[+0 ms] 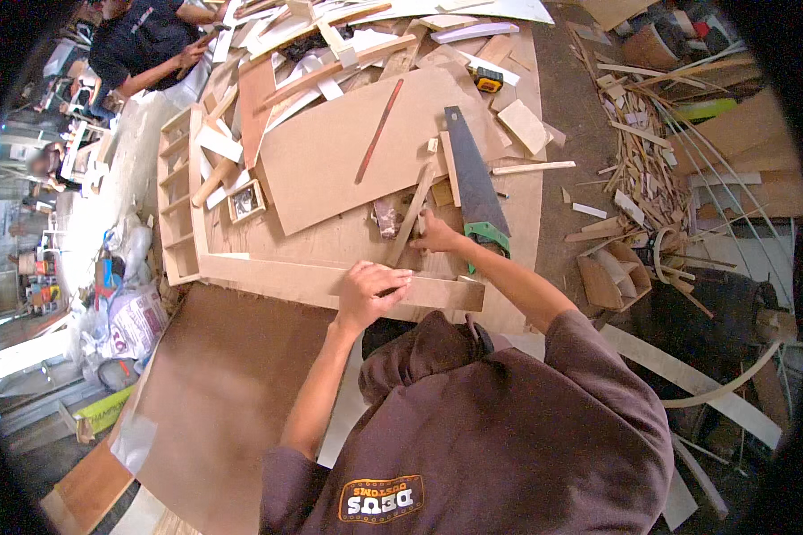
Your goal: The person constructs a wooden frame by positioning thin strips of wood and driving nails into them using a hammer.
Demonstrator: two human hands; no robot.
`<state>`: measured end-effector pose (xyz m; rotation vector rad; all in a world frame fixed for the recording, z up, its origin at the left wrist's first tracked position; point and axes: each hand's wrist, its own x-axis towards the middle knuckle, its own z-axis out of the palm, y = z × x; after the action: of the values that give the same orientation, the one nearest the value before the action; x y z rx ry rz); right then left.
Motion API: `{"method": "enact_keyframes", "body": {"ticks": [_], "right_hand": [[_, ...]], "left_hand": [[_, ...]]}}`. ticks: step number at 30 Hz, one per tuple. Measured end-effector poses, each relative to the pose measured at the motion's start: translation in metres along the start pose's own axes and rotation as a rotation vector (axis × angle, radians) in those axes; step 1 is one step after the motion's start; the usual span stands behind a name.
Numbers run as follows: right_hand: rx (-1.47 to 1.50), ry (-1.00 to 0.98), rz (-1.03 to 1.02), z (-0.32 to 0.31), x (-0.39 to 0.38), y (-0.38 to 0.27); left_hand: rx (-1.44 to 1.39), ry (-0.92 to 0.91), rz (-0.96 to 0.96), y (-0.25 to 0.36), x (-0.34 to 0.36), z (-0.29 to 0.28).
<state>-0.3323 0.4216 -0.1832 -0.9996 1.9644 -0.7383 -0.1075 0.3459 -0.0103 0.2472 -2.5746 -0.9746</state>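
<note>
A long, thin wooden board (285,270) stands on edge along the near side of the workbench. My left hand (372,294) is closed over its upper edge, thumb side toward the bench. Farther in, my right hand (441,236) reaches down to the bench top beside a narrow wooden strip (410,217). Its fingers are drawn together, and what they pinch, if anything, is too small to make out. A small brownish, crumpled-looking piece (385,218) lies just left of that strip. Right of my right hand is a handsaw (475,169) with a green handle (488,237).
A flat brown panel (330,152) carries a reddish stick (379,131). A yellow-black tape measure (486,79) and wood offcuts (330,53) crowd the far bench. A slotted wooden frame (180,196) stands left; scraps (638,143) pile up right. Another person (147,45) works at far left.
</note>
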Motion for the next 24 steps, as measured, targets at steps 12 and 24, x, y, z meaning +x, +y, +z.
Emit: {"method": "enact_keyframes", "body": {"ticks": [12, 24], "right_hand": [[0.113, -0.058, 0.305, -0.067, -0.031, 0.007], [0.445, 0.229, 0.171, -0.133, -0.207, -0.061]], "left_hand": [[-0.034, -0.017, -0.016, -0.005, 0.003, 0.002], [-0.121, -0.111, -0.031, -0.015, 0.008, 0.0]]}}
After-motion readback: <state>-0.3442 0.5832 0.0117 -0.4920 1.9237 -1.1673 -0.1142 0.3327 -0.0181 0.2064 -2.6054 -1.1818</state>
